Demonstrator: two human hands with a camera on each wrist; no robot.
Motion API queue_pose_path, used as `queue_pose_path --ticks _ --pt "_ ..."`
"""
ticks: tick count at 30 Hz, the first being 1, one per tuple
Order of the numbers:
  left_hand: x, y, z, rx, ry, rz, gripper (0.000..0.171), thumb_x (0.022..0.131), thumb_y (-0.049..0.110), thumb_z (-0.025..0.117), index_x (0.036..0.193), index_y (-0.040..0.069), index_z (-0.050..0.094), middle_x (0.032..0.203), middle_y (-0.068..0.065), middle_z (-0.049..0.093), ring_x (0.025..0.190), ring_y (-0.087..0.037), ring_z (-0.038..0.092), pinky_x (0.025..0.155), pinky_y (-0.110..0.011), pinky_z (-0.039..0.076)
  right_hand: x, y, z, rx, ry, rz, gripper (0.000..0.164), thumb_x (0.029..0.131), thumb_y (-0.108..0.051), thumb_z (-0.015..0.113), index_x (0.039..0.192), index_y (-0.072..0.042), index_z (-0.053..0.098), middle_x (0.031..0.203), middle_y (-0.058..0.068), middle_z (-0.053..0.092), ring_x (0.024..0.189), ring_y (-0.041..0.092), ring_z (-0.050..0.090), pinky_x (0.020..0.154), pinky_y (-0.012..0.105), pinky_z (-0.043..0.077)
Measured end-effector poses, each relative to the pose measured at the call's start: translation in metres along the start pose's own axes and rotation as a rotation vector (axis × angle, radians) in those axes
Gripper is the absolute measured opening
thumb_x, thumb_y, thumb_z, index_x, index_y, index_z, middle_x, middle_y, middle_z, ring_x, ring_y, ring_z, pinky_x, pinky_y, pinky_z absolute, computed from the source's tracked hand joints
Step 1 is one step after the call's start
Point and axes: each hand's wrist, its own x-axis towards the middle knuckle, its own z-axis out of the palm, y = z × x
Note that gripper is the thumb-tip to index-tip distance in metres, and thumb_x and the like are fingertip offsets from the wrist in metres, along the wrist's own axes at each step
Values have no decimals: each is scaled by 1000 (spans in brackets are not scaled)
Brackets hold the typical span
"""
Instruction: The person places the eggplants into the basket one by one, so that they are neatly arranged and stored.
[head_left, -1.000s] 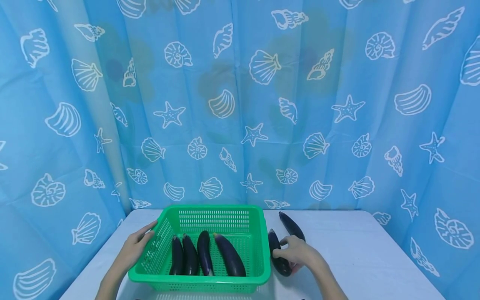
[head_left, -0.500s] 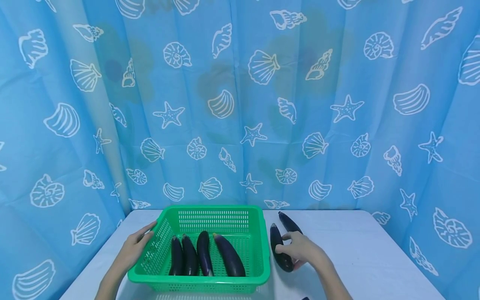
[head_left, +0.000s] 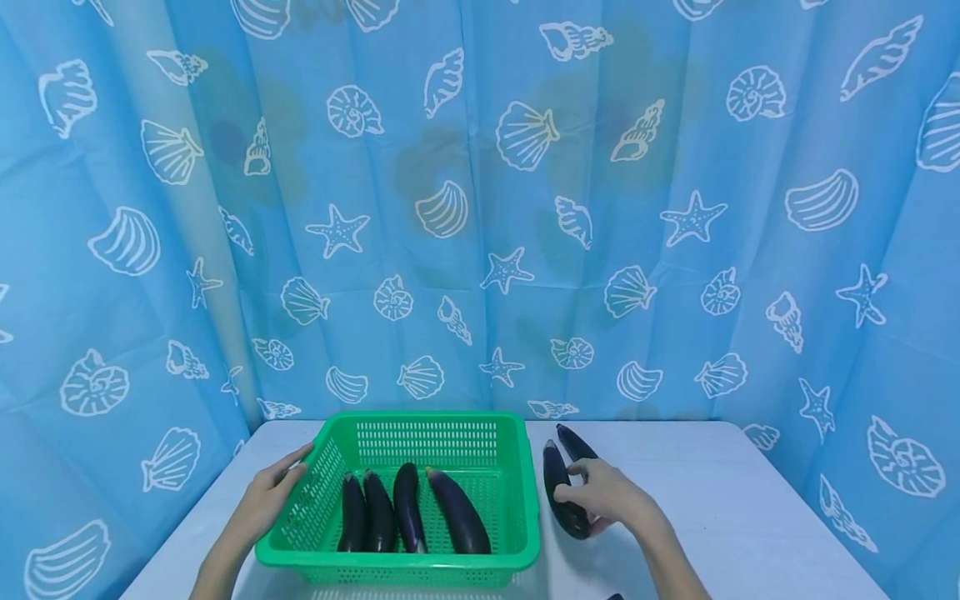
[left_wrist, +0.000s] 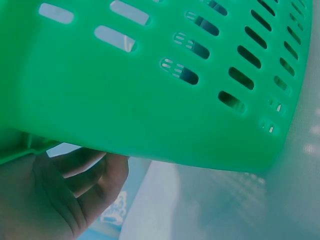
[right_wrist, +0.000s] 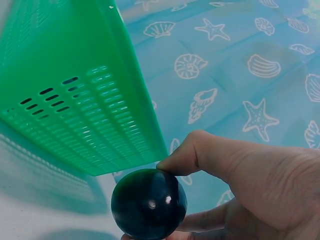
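My right hand grips an eggplant just outside the right wall of the green plastic basket. In the right wrist view its round, glossy end faces the camera, with the thumb on top and fingers beneath. Another eggplant lies behind on the table, partly covered by that hand. Several dark purple eggplants rest side by side in the basket. At the basket's left rim, my left hand holds on; the left wrist view has its curled fingers under the rim.
A white-covered table bears the basket, extending right of it. Blue curtains with white seashell and starfish prints hang behind and on both sides. A small dark thing pokes in at the bottom edge of the head view.
My right hand has moved the eggplant slightly back and to the right, away from the basket wall. The left hand and the basket have stayed put.
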Motion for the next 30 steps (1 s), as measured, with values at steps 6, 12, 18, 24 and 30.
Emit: queue_pose_path --ticks 6,12,18,24,30 --pt "0 0 0 -5 2 -1 56 107 41 35 153 9 34 156 -25 33 143 -48 30 114 -63 32 -4 -3 -4 5 12 -21 68 80 -20 68 138 9 46 91 15 65 70 21 65 53 38 62" --pt "0 0 0 -11 2 -2 55 107 40 35 153 9 34 156 -24 33 143 -48 30 115 -63 32 -6 -5 -6 1 23 -29 69 80 -19 69 139 9 46 91 16 66 70 21 66 54 38 62" --pt "0 0 0 -6 5 -5 55 107 40 35 153 9 34 156 -24 33 143 -48 30 114 -64 32 -10 -9 -9 -16 48 -41 68 81 -21 69 138 8 47 90 15 67 68 21 66 52 36 61" --pt "-1 1 0 -11 6 -3 55 107 40 35 153 9 34 156 -24 32 143 -48 29 115 -64 30 -14 -14 -12 -28 68 -45 68 81 -23 69 138 7 48 85 12 64 67 20 66 53 35 61" --pt "-2 1 0 -14 5 0 54 107 39 35 153 9 34 156 -24 33 143 -48 30 115 -63 31 -18 -19 -14 -33 75 -42 67 82 -23 70 138 5 48 86 12 63 68 19 65 54 34 62"
